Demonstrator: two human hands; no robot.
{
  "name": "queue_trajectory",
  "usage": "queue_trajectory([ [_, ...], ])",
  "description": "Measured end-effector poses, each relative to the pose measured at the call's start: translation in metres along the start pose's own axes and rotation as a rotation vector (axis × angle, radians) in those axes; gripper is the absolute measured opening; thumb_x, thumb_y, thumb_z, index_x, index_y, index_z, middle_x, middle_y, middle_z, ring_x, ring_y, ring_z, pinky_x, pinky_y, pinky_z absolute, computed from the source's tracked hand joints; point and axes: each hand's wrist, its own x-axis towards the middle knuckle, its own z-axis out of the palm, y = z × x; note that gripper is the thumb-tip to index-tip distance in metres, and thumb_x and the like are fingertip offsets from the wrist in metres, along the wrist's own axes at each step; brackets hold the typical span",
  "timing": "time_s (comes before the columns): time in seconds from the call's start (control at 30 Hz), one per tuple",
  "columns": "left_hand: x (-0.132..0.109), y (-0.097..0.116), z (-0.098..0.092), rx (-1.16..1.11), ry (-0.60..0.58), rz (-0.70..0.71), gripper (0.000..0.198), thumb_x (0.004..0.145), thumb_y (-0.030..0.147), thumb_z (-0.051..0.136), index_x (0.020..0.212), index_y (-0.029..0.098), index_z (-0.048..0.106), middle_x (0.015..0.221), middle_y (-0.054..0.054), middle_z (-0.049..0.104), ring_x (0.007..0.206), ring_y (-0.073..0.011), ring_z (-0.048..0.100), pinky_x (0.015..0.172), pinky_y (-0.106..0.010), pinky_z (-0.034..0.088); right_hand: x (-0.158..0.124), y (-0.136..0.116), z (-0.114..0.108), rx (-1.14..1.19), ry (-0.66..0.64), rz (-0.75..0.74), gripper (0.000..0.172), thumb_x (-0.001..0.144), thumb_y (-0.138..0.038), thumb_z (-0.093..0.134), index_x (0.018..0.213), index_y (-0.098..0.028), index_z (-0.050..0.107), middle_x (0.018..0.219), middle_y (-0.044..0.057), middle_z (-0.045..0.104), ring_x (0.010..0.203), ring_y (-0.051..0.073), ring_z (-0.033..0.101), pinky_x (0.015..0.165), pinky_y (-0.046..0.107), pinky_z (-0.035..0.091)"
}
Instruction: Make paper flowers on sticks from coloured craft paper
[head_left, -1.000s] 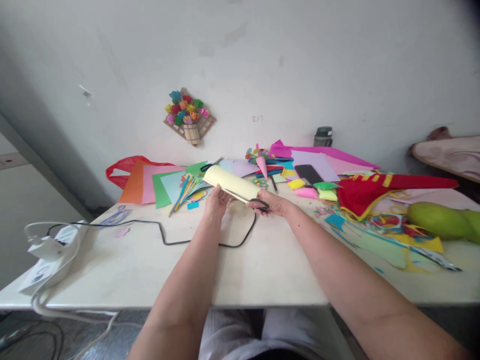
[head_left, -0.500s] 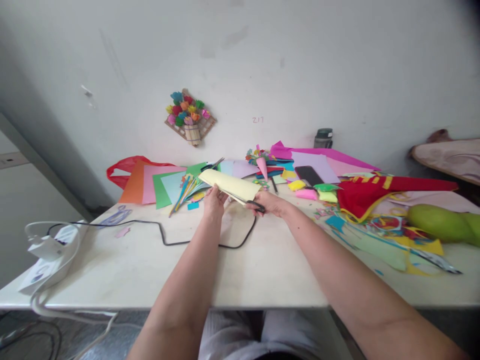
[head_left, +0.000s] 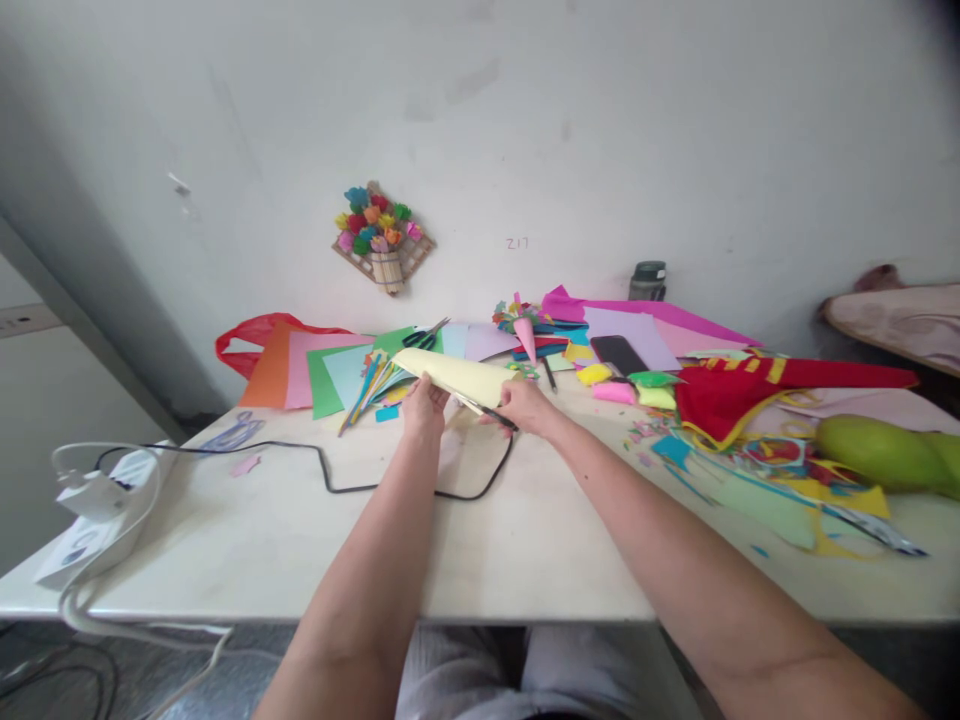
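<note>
A pale yellow sheet of paper point(head_left: 459, 377) is held tilted above the table. My left hand point(head_left: 426, 403) pinches its near edge towards the left end. My right hand point(head_left: 521, 408) is closed round the dark handles of a pair of scissors point(head_left: 474, 405), whose blades point left along the paper's near edge. Whether the blades are fully closed is hard to make out. Just beyond the sheet lie several coloured strips and pencils point(head_left: 367, 392) and a second pair of scissors point(head_left: 424, 336).
Coloured paper sheets point(head_left: 268, 372) line the wall. A phone point(head_left: 618, 354), clay packets point(head_left: 613, 391), red cloth point(head_left: 720, 395), paper scraps point(head_left: 772, 495) and a green fruit point(head_left: 862, 450) lie rightward. A black cable point(head_left: 352, 488) runs from the power strip point(head_left: 90, 540).
My right hand and the scissors have shifted slightly; the scissors' blades now show more along the paper's edge. The left hand keeps its grip, and the sheet has tilted a little.
</note>
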Motion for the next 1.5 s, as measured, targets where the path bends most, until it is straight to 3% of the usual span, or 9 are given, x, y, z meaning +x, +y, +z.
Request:
queue_trajectory([
  [0.1,0.000,0.001,0.001,-0.002,0.005,-0.005,0.003,0.077,0.016,0.055,0.074,0.016,0.053,0.063,0.000,0.063,0.058,-0.0101,0.062,0.065,-0.023,0.049,-0.001,-0.001,0.003,0.026,0.057,-0.047,0.035,0.052,-0.029,0.079,0.072,-0.019,0.051,0.042,-0.007,0.050,0.033,0.008,0.047,0.030,0.017,0.033],
  [0.27,-0.003,0.001,0.003,0.017,-0.020,-0.039,0.003,0.077,0.016,0.054,0.074,0.015,0.053,0.061,0.000,0.063,0.055,-0.0096,0.061,0.062,-0.023,0.049,-0.008,-0.007,0.000,0.058,-0.102,0.055,0.031,0.058,-0.030,0.076,0.078,-0.014,0.057,0.043,-0.006,0.053,0.033,0.006,0.045,0.033,0.017,0.038],
  [0.4,-0.005,0.000,0.004,0.031,-0.062,-0.061,0.003,0.077,0.016,0.054,0.074,0.015,0.053,0.060,0.000,0.063,0.054,-0.0102,0.061,0.061,-0.023,0.049,-0.010,-0.004,-0.008,0.035,-0.228,0.014,0.033,0.064,-0.041,0.071,0.070,-0.011,0.060,0.046,-0.002,0.057,0.032,0.003,0.043,0.032,0.014,0.033],
  [0.5,-0.005,-0.001,0.003,0.044,-0.071,-0.075,0.003,0.076,0.017,0.055,0.074,0.015,0.053,0.061,-0.001,0.063,0.055,-0.0106,0.061,0.061,-0.023,0.049,-0.012,-0.002,-0.012,0.022,-0.249,0.040,0.036,0.065,-0.046,0.069,0.069,-0.012,0.058,0.048,-0.001,0.058,0.032,0.004,0.046,0.027,0.014,0.025],
  [0.73,-0.004,-0.003,0.002,0.059,-0.081,-0.089,0.003,0.078,0.016,0.054,0.075,0.015,0.054,0.059,-0.001,0.063,0.053,-0.0105,0.061,0.059,-0.022,0.049,-0.015,-0.002,-0.012,0.045,-0.317,0.062,0.031,0.069,-0.041,0.067,0.075,-0.013,0.053,0.054,0.000,0.061,0.037,0.008,0.054,0.025,0.014,0.026],
  [1.5,-0.009,-0.002,0.009,0.054,-0.064,-0.141,0.009,0.079,0.012,0.051,0.072,0.014,0.056,0.061,-0.001,0.063,0.053,-0.0100,0.060,0.058,-0.022,0.048,-0.010,0.003,-0.009,0.100,-0.274,0.043,0.025,0.075,-0.037,0.062,0.072,-0.013,0.053,0.046,-0.006,0.050,0.030,0.003,0.042,0.025,0.015,0.020],
])
